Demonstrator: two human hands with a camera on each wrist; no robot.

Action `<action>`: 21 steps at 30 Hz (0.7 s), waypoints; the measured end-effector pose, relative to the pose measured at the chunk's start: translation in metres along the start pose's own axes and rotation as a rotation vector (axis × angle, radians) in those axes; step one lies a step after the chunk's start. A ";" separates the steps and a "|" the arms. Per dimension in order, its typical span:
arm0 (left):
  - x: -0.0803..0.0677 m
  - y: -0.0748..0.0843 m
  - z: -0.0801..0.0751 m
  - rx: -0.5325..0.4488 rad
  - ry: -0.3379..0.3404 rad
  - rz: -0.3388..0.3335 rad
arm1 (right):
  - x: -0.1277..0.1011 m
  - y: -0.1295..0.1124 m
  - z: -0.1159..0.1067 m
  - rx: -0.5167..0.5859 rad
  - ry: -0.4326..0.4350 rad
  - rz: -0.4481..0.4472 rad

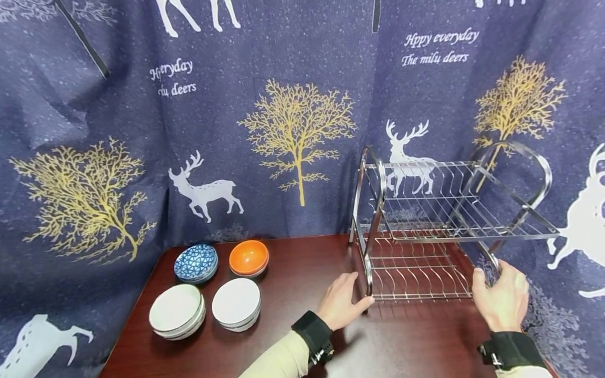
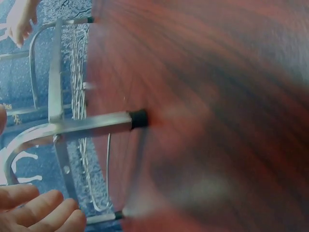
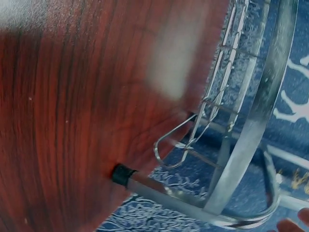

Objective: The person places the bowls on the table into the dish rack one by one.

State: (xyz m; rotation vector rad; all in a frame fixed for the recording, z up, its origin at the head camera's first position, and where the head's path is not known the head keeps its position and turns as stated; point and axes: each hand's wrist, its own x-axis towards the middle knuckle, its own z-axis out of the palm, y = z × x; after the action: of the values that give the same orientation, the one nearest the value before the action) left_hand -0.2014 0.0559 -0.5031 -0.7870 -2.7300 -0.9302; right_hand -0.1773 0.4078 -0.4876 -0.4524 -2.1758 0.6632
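Note:
A two-tier metal dish rack (image 1: 373,262) stands on the right of the dark red table, with no dishes on it. My left hand (image 1: 341,303) is beside its front left leg, fingers extended and thumb spread toward the lower corner. In the left wrist view, the fingers (image 2: 43,212) lie loosely straight near the side frame; contact is unclear. At the rack's right front side is my right hand (image 1: 503,296), its thumb apart from the fingers. Only its fingertips (image 3: 292,226) show in the right wrist view, near the curved tube.
Left on the table (image 1: 302,273) are blue patterned bowls (image 1: 196,262), an orange-lined bowl (image 1: 249,257) and two stacks of white bowls, one nearer the left edge (image 1: 176,310) and one beside it (image 1: 236,303). A blue printed curtain (image 1: 293,63) hangs behind the table.

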 end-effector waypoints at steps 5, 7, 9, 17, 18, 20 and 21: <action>0.000 0.005 0.013 -0.027 0.034 -0.017 | 0.006 0.008 -0.005 0.027 -0.102 0.215; 0.001 0.008 0.018 -0.063 0.059 -0.025 | 0.007 0.010 -0.007 0.028 -0.138 0.276; 0.002 0.010 0.021 -0.117 0.089 -0.040 | 0.007 0.012 -0.007 0.021 -0.162 0.301; 0.006 0.015 0.029 -0.304 0.220 -0.028 | 0.006 0.020 0.004 0.109 -0.040 0.216; 0.007 0.014 0.030 -0.315 0.235 -0.029 | 0.005 0.021 0.004 0.109 -0.039 0.223; 0.008 0.015 0.031 -0.358 0.244 -0.038 | 0.005 0.023 0.003 0.111 -0.045 0.248; 0.009 0.015 0.032 -0.388 0.239 -0.049 | 0.005 0.023 0.002 0.113 -0.049 0.258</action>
State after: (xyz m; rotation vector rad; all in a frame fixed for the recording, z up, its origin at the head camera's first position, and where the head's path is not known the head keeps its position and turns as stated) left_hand -0.2002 0.0886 -0.5184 -0.6156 -2.4039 -1.4876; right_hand -0.1799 0.4286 -0.4995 -0.6699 -2.1309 0.9416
